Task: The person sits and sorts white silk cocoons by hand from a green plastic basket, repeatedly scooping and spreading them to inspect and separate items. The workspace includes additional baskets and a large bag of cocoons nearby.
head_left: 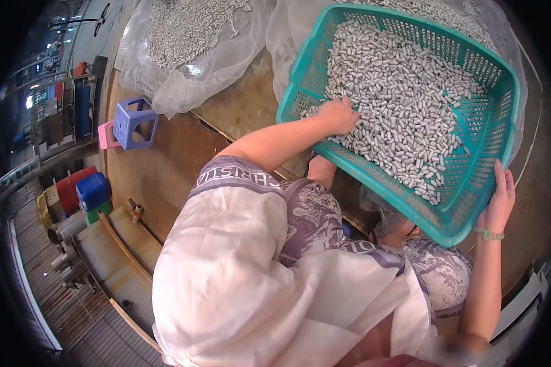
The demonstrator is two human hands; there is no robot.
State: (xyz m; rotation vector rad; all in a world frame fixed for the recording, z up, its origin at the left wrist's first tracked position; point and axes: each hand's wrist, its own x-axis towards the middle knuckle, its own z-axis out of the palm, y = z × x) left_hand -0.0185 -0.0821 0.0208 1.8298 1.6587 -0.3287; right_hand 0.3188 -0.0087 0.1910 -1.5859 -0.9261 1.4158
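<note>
A green plastic basket (382, 183) with perforated walls tilts above my knees. Small silver-grey, capsule-shaped pieces (398, 104) cover most of its bottom, leaving bare mesh near the right wall. My left hand (338, 116) reaches over the basket's near left side, its curled fingers down among the pieces. What those fingers hold, if anything, is hidden. At the near right corner, my right hand (499, 199) is closed on the basket's outer wall, with the thumb side up along the rim.
Clear plastic sheets (190, 79) with heaps of similar grey pieces (193, 27) lie beyond the basket. A purple stool (134, 124) and a pink stool (107, 135) stand to the left. Blue and red containers (92, 191) and metal pipework (73, 244) are farther left and lower.
</note>
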